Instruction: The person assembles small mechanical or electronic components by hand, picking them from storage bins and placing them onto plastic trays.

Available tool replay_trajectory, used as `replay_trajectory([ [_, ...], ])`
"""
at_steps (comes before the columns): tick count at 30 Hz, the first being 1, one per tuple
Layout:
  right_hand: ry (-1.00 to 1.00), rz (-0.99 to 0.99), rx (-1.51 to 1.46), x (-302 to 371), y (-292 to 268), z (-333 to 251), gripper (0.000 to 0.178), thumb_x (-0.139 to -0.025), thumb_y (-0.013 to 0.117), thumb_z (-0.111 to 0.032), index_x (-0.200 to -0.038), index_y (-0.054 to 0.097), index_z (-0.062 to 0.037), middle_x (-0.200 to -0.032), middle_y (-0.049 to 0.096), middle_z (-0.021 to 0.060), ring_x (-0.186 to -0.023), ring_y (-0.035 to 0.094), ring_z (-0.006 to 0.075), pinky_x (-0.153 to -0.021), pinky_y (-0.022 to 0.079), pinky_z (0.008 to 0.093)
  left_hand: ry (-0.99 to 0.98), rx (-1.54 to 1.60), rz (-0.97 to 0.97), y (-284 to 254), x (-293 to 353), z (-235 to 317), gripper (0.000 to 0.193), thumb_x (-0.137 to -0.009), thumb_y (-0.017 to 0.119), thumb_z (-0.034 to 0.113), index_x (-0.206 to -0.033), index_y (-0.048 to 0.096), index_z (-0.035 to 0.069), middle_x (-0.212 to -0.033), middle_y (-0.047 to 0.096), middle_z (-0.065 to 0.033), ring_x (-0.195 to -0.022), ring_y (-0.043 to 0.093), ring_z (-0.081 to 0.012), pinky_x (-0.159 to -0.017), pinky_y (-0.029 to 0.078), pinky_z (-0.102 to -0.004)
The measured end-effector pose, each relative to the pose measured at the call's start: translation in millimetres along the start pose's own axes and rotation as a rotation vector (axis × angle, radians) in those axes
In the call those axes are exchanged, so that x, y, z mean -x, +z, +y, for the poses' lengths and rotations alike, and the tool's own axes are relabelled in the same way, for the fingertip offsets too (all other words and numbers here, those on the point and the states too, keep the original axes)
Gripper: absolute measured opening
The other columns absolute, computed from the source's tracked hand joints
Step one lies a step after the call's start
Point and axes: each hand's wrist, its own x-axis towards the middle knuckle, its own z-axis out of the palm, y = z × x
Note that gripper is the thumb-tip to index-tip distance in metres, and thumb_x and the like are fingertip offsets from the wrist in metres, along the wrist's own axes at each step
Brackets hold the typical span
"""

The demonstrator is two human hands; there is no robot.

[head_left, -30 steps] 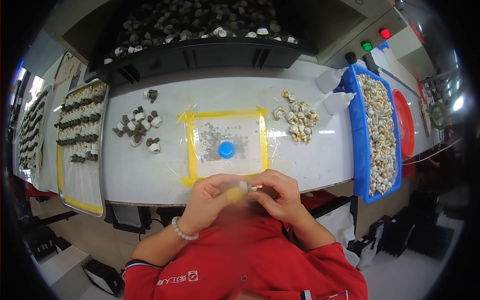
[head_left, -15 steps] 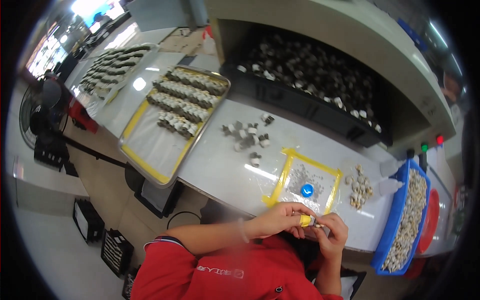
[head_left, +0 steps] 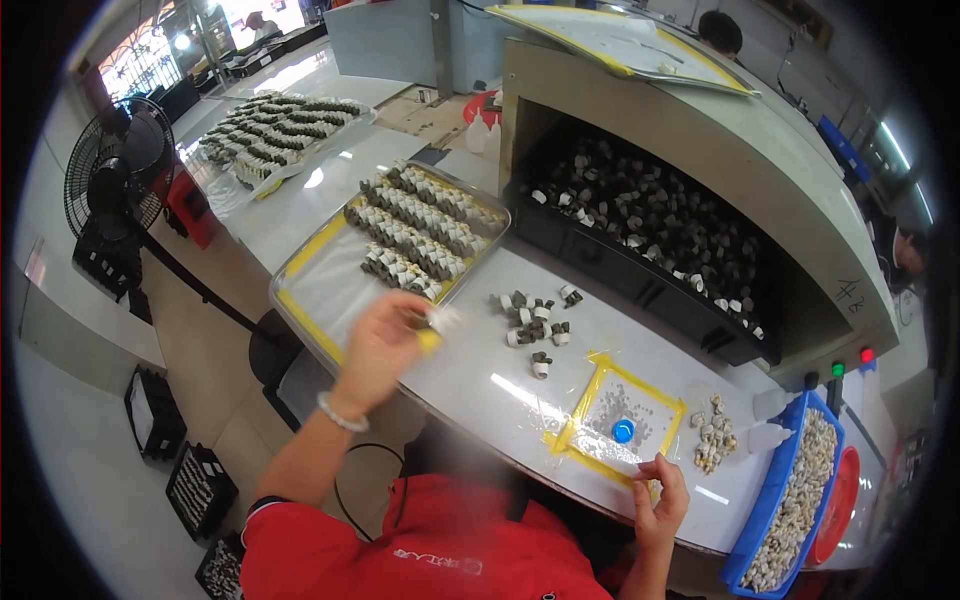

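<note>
My left hand (head_left: 383, 345) is over the near right edge of the tray (head_left: 497, 215). It pinches a small white part (head_left: 446, 321), blurred by motion, with something yellow around a fingertip. Rows of white-and-dark-grey cylindrical parts (head_left: 430, 222) stand in that tray. My right hand (head_left: 661, 500) is at the table's near edge, by the lower corner of a yellow-taped square (head_left: 577, 425). Its thumb and fingers are drawn together, and what they hold, if anything, is too small to make out. Inside the square are a blue cap (head_left: 623, 431) and many tiny grey discs (head_left: 610, 408).
Several loose white-and-grey parts (head_left: 536, 325) lie mid-table, before a black bin (head_left: 640, 268) of similar parts under a beige housing. To the right are small cream-coloured pieces (head_left: 714, 440), white squeeze bottles (head_left: 768, 437), a blue bin (head_left: 740, 560) and a red basin (head_left: 843, 500). A fan (head_left: 112, 185) stands left.
My left hand has moved away from my right, leftward to the tray, carrying the small white part. The right hand has stayed by the taped square. The view has shifted.
</note>
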Motion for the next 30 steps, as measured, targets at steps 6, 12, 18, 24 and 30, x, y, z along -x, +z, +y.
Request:
replay_trajectory([
  [6, 0.086, 0.065, 0.045, 7, -1, 9, 0.031, -0.075, 0.061, -0.003, -0.105, 0.055, 0.0028, -0.081, 0.058, 0.0117, -0.073, 0.057, 0.023, -0.067, 0.045, 0.0301, 0.282, -1.049, 0.401, -116, -57, -23, 0.029, -0.067, 0.055, -0.008, -0.093, 0.054, 0.004, -0.08, 0.058, -0.0114, -0.068, 0.058, -0.022, -0.063, 0.046, -0.03],
  [12, 0.064, -0.005, 0.091, 9, -4, 13, 0.037, -0.078, 0.057, 0.002, -0.115, 0.051, 0.0019, -0.085, 0.056, 0.0085, -0.075, 0.055, 0.0147, -0.071, 0.045, 0.0259, 0.194, -1.155, 0.278, -119, -75, -48, 0.024, -0.066, 0.058, -0.003, -0.088, 0.052, 0.003, -0.077, 0.058, -0.0137, -0.073, 0.057, -0.0291, -0.066, 0.045, -0.0371],
  [18, 0.092, 0.001, 0.067, 9, -2, 13, 0.036, -0.079, 0.057, 0.002, -0.115, 0.051, 0.0024, -0.085, 0.057, 0.0081, -0.075, 0.054, 0.014, -0.071, 0.044, 0.0251, 0.107, -1.004, 0.163, -116, -67, -37, 0.02, -0.066, 0.057, -0.001, -0.085, 0.055, 0.002, -0.081, 0.06, -0.0147, -0.079, 0.059, -0.0272, -0.071, 0.046, -0.0346],
  [24, 0.124, -0.023, 0.053, 8, -3, 15, 0.036, -0.079, 0.057, 0.001, -0.115, 0.052, 0.0022, -0.084, 0.058, 0.0084, -0.075, 0.055, 0.0136, -0.071, 0.044, 0.0247, 0.014, -1.035, 0.16, -121, -71, -30, 0.015, -0.067, 0.058, 0.004, -0.082, 0.056, 0.001, -0.079, 0.061, -0.0139, -0.079, 0.06, -0.0258, -0.072, 0.046, -0.0327],
  [30, 0.129, -0.024, 0.031, 9, -3, 16, 0.036, -0.079, 0.056, 0.002, -0.115, 0.052, 0.0022, -0.084, 0.059, 0.0083, -0.075, 0.056, 0.0135, -0.072, 0.045, 0.0244, 0.001, -1.025, 0.126, -122, -74, -28, 0.017, -0.067, 0.059, 0.006, -0.083, 0.055, 0.001, -0.078, 0.061, -0.0115, -0.077, 0.06, -0.0228, -0.07, 0.046, -0.0304],
])
